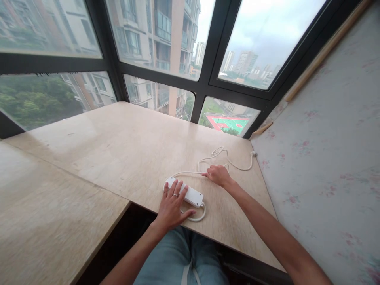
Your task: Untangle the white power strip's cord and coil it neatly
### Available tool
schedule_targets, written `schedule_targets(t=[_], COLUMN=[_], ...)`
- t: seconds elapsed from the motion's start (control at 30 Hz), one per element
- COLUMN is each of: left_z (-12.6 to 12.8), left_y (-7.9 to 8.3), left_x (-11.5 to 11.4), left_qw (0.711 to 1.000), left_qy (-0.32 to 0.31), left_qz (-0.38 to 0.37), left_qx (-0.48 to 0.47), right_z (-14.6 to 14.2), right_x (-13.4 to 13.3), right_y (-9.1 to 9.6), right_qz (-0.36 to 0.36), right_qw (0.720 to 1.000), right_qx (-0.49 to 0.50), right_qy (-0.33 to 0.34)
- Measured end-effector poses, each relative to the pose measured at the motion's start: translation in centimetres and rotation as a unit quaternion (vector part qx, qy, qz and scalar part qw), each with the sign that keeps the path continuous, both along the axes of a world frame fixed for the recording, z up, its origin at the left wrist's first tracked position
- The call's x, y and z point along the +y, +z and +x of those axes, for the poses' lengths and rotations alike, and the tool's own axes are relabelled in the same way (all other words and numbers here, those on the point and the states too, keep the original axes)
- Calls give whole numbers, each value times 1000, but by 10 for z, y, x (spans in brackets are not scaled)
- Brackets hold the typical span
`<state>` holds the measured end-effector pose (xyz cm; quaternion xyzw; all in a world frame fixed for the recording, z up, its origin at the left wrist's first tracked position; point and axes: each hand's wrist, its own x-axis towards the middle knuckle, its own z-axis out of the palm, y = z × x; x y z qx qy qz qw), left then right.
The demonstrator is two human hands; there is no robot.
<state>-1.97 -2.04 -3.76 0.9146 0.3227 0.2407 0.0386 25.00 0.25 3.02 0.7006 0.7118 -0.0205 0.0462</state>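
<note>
A white power strip (191,194) lies on the pale marble window sill (124,150), near its front edge. My left hand (172,206) rests flat on the strip's left end, fingers spread, a ring on one finger. My right hand (217,175) lies a little further back on the sill, fingers curled down onto the strip's white cord (213,156). The cord loops across the sill to a point at the right wall (253,153).
Dark-framed windows (204,85) enclose the sill at the back and left. A floral-papered wall (320,158) stands close on the right. A second marble surface (44,221) lies lower left, with a dark gap between. My knees in jeans (181,257) are below the edge.
</note>
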Motion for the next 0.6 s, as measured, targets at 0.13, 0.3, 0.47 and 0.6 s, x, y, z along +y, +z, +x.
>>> schedule_targets(t=[0.13, 0.3, 0.47, 0.6], left_z=[-4, -14, -18, -11], left_y=[0, 3, 4, 5], left_x=[25, 67, 97, 112], left_qw=[1000, 998, 996, 995], left_qy=[-27, -60, -68, -44], left_qz=[-9, -29, -63, -79], left_qx=[1, 0, -9, -37], right_z=[5, 19, 29, 13], right_x=[-16, -47, -85, -110], right_y=[1, 7, -7, -30], right_qz=[-24, -49, -36, 42], right_qw=[995, 988, 941, 859], right_qx=[0, 58, 287, 450], right_qy=[-98, -138, -174, -242])
